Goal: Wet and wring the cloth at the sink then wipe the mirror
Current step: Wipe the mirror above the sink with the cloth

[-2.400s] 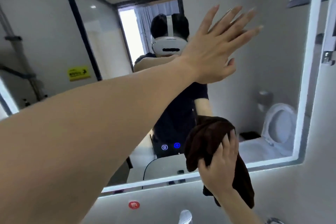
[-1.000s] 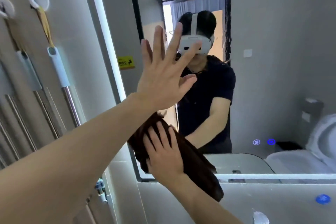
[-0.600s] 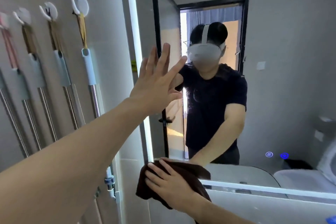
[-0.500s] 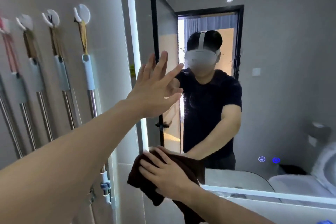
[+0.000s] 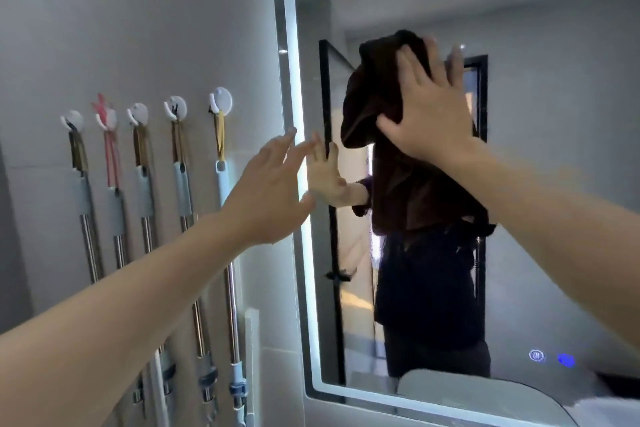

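Observation:
The wall mirror (image 5: 554, 135) with a lit white border fills the right half of the view. My right hand (image 5: 429, 107) presses a dark brown cloth (image 5: 374, 97) flat against the glass in the upper left part of the mirror, fingers spread over it. The cloth hangs down below my palm. My left hand (image 5: 270, 187) is open with fingers apart, resting at the mirror's lit left edge, and its reflection meets it in the glass. The sink is out of view.
Several long-handled cleaning tools (image 5: 225, 218) hang from white wall hooks (image 5: 221, 101) left of the mirror. Two small blue touch icons (image 5: 550, 357) glow at the mirror's lower right. A reflected doorway and a person in dark clothes show in the glass.
My right hand has carried the cloth from the mirror's bottom left corner up to its upper left area. The view has tilted upward, and my left hand stays at the left edge.

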